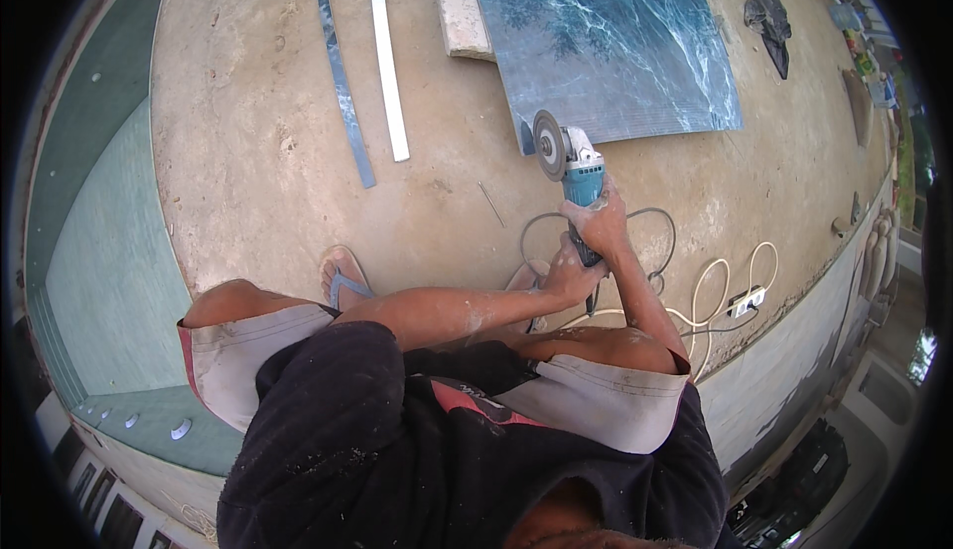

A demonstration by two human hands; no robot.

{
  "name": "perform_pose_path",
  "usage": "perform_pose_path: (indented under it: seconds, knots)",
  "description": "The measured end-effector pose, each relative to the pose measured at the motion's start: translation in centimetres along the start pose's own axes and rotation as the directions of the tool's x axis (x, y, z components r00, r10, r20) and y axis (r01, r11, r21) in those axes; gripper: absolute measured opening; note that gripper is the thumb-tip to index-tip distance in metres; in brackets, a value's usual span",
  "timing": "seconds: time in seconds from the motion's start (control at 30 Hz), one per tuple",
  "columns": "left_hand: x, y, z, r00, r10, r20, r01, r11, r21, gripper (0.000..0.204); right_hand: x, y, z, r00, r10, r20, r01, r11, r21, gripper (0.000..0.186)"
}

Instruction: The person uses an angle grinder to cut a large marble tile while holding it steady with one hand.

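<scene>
Both my hands are closed around a teal angle grinder [583,186]. My right hand [601,219] wraps its body, just behind the metal head. Behind it, my left hand [573,273] grips the dark rear end, where the cord leaves. A round cutting disc [547,146] stands on edge at the grinder's front, by the near left corner of a glossy blue marble-patterned slab [611,53]. Whether the disc touches the slab or spins, I cannot tell. Pale dust coats my fingers.
Left of the slab lie a white straightedge [388,63] and a narrow blue offcut strip [342,87]. A pale block [462,8] sits against the slab's left edge. At the right, cables loop to a white power strip [747,302]. A green-lined pool [109,251] borders the floor at left.
</scene>
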State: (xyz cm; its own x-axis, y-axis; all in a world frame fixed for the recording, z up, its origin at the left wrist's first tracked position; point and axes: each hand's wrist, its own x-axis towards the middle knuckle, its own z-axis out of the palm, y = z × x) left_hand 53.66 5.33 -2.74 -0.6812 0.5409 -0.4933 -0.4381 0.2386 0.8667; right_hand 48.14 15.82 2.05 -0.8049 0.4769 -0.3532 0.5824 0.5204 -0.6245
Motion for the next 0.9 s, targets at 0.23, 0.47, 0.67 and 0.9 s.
perform_pose_path:
  seconds: [0.23, 0.47, 0.67, 0.9]
  knots:
    - [0.0, 0.4, -0.1, 0.999, 0.026, -0.029, -0.026, 0.999, -0.024, 0.09, 0.4, 0.2, 0.2, 1.0, -0.002, -0.003, 0.002, 1.0, -0.001, 0.076]
    - [0.0, 0.5, -0.2, 0.999, 0.031, -0.044, -0.032, 0.999, -0.033, 0.088, 0.4, -0.4, 0.2, 1.0, 0.008, -0.006, -0.009, 1.0, -0.008, 0.072]
    - [0.4, 0.2, -0.3, 0.997, 0.053, -0.053, -0.055, 0.998, -0.035, 0.089, 0.8, 0.0, 0.5, 0.999, -0.037, -0.025, 0.037, 0.999, 0.026, 0.065]
    - [0.8, 0.2, -0.4, 0.995, 0.078, -0.069, -0.08, 0.997, -0.016, 0.091, 1.3, -0.2, 0.6, 0.999, -0.02, -0.024, 0.021, 1.0, 0.02, 0.063]
